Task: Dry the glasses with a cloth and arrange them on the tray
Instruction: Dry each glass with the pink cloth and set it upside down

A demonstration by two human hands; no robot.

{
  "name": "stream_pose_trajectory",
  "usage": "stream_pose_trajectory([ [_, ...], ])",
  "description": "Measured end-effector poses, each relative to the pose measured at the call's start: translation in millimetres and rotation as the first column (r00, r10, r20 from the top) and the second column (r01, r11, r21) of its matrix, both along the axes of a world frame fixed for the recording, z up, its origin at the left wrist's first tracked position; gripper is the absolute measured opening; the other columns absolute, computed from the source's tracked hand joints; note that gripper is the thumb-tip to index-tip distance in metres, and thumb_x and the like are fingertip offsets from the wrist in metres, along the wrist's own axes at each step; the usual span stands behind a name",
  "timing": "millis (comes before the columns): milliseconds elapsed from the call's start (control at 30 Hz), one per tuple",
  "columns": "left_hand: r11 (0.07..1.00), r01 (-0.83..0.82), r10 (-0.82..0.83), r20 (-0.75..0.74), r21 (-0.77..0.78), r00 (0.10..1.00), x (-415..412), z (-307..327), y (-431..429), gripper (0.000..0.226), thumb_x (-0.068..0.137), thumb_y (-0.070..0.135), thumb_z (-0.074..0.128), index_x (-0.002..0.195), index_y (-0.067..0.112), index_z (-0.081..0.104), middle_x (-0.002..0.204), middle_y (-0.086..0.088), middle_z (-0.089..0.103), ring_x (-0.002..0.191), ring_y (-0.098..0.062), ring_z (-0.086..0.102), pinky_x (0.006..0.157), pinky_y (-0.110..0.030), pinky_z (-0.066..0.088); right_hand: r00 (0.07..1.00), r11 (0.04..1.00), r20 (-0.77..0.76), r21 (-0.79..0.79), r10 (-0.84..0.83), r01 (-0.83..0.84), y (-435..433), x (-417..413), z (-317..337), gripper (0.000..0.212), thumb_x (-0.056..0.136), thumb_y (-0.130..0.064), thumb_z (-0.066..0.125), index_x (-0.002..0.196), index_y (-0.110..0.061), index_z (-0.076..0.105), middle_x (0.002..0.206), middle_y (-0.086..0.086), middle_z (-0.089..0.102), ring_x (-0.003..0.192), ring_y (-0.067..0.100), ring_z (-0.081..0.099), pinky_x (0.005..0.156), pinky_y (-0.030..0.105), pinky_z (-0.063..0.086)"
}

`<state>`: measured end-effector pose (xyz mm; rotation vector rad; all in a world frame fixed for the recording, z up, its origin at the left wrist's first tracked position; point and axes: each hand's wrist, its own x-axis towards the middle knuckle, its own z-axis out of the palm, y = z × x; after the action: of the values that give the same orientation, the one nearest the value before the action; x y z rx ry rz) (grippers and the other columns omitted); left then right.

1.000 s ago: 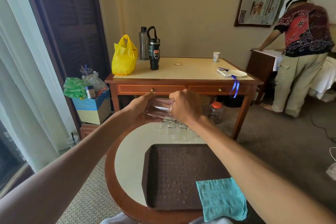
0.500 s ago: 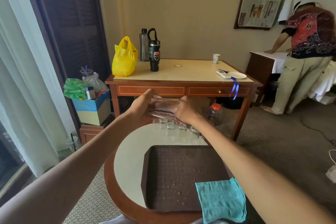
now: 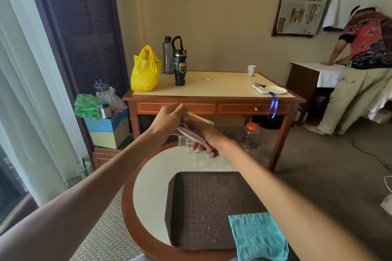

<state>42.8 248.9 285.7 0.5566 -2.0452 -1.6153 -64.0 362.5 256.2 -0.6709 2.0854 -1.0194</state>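
Observation:
My left hand (image 3: pixel 169 119) grips the base end of a clear glass (image 3: pixel 200 122), which lies tilted on its side in the air above the round table (image 3: pixel 148 178). My right hand (image 3: pixel 204 146) curls under the glass near its mouth, and its fingers show blurred through the glass wall. Several more clear glasses (image 3: pixel 191 150) stand on the table just behind a brown tray (image 3: pixel 212 201) dotted with water drops. A teal cloth (image 3: pixel 257 237) lies over the tray's near right corner, apart from both hands.
Behind the round table stands a wooden desk (image 3: pixel 212 99) with a yellow bag (image 3: pixel 144 72), two bottles, a paper cup and a plate. A jar (image 3: pixel 250 135) sits on the floor under it. A box of rubbish (image 3: pixel 106 125) is at left. A person (image 3: pixel 360 70) bends over at far right.
The glass has risen and tipped so that its mouth points right. My left hand moved up with it, and my right hand turned underneath. The person at the back shifted right.

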Motion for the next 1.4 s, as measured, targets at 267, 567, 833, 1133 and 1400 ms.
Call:
stream_pose_trajectory([
  [267,0.846,0.099,-0.130,0.022,0.525,0.991,9,-6,-9,0.036,0.100,0.040,0.055,0.113,0.008,0.064,0.107,-0.020,0.068,0.100,-0.035,0.066,0.101,-0.050,0.051,0.325,0.987,-0.939,-0.141,-0.108,-0.082,9,4,17,0.025,0.078,-0.006,0.040,0.058,-0.010,0.055,0.049,-0.001,0.048,0.045,0.015,0.041,0.042,0.020,0.024],
  [567,0.982,0.006,-0.008,0.009,0.186,1.000,1,0,-5,0.021,0.105,0.024,0.054,0.112,0.007,0.066,0.111,-0.025,0.068,0.099,-0.039,0.073,0.081,-0.052,0.063,0.631,0.994,-0.768,-0.062,-0.106,0.092,-8,-17,-5,0.018,0.095,-0.010,0.053,0.090,0.001,0.066,0.079,0.006,0.064,0.067,0.019,0.061,0.059,0.032,0.055],
  [833,0.952,0.047,-0.026,-0.073,0.303,0.997,5,-8,-5,0.021,0.103,0.021,0.055,0.110,0.004,0.065,0.107,-0.023,0.068,0.090,-0.032,0.068,0.093,-0.050,0.057,0.922,0.999,-0.386,-0.029,0.007,-0.020,-9,-12,5,0.034,0.104,-0.025,0.049,0.087,0.000,0.062,0.056,0.005,0.060,0.039,0.012,0.047,0.037,0.023,0.035],
  [1133,0.893,-0.055,-0.037,0.193,0.446,0.980,4,-2,-9,0.023,0.106,0.027,0.052,0.113,0.009,0.064,0.106,-0.017,0.072,0.097,-0.033,0.074,0.080,-0.045,0.063,0.234,0.988,-0.970,-0.097,-0.068,-0.117,-4,-3,16,0.023,0.076,-0.002,0.056,0.056,-0.014,0.060,0.048,0.001,0.054,0.041,0.015,0.041,0.043,0.020,0.028],
  [1400,0.993,-0.105,0.105,0.014,0.061,0.994,0,-7,-12,0.024,0.104,0.025,0.053,0.098,0.008,0.068,0.091,-0.016,0.069,0.085,-0.031,0.071,0.085,-0.048,0.063,0.998,1.000,0.052,0.007,-0.019,0.018,-6,9,8,0.046,0.103,-0.045,0.046,0.084,-0.008,0.065,0.054,-0.002,0.062,0.037,0.004,0.042,0.036,0.014,0.029],
])
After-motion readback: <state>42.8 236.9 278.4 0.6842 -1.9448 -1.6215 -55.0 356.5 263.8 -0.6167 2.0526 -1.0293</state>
